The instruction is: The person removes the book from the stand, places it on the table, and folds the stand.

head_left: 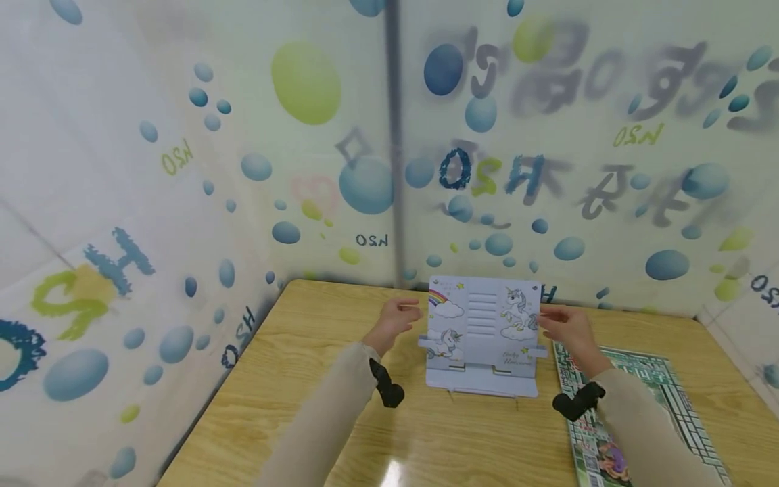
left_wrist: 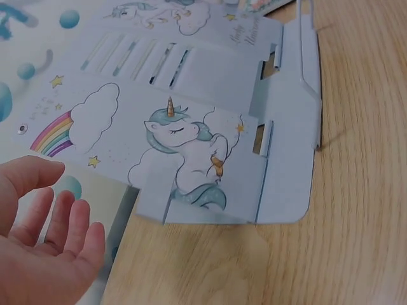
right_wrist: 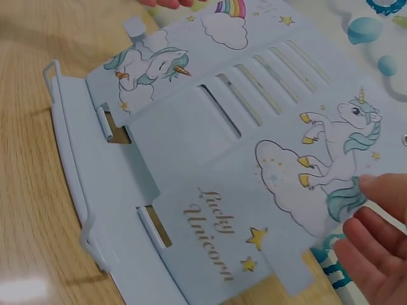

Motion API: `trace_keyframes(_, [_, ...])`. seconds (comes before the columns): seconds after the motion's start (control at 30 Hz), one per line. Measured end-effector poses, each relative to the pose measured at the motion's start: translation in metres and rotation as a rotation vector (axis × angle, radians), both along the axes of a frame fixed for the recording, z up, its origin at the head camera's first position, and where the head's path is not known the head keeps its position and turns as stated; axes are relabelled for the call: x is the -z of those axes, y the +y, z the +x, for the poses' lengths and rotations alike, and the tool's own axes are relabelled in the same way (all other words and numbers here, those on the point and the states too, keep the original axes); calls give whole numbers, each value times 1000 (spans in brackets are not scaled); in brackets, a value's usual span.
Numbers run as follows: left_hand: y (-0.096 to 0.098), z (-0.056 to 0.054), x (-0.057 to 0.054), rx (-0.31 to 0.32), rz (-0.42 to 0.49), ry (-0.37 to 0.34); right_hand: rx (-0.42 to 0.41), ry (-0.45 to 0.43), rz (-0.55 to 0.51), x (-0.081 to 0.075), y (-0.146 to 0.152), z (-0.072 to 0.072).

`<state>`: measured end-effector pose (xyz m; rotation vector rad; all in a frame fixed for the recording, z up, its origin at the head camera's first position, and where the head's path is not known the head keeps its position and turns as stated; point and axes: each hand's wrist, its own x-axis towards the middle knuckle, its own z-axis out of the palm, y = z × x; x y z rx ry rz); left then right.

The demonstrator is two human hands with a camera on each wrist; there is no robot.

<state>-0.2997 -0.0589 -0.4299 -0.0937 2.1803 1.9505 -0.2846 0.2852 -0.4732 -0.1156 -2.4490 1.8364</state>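
A pale blue metal book stand (head_left: 483, 348) with unicorn, cloud and rainbow prints stands tilted back on the table, with slots down its middle and a ledge along its front. My left hand (head_left: 395, 321) is just off the stand's left side, fingers loosely bent, holding nothing. In the left wrist view a gap shows between its fingers and the panel. My right hand (head_left: 569, 328) is at the right edge of the stand. Its thumb (right_wrist: 385, 190) overlaps the printed unicorn's tail in the right wrist view, while the fingers lie loosely beside the edge; contact is unclear.
A green patterned magazine or book (head_left: 645, 385) lies flat on the wooden table (head_left: 316, 338) at the right, partly beneath my right forearm. Pale curtains (head_left: 316, 176) with blue and green spots hang behind the table and at both sides.
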Motion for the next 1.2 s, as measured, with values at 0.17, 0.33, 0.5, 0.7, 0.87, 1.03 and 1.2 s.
trace_keyframes(0.17, [12,-4,8,0,48,0,95,2,9,43,5,-23])
trace_keyframes(0.33, [18,-6,15,-43,63,34,173,46,-12,69,5,-37])
trace_keyframes(0.5, [20,-5,15,-94,64,35,161,58,-37,65,-1,-35])
trace_keyframes(0.7, [18,-8,17,-115,54,-5,127,3,-10,35,-17,-18])
trace_keyframes(0.87, [17,-9,17,-115,45,9,110,17,-12,48,-10,-30])
trace_keyframes(1.03, [17,-8,17,-88,61,13,60,-19,-51,16,-15,-15])
trace_keyframes(1.2, [14,-4,19,-48,61,7,48,-25,-43,7,-17,-13])
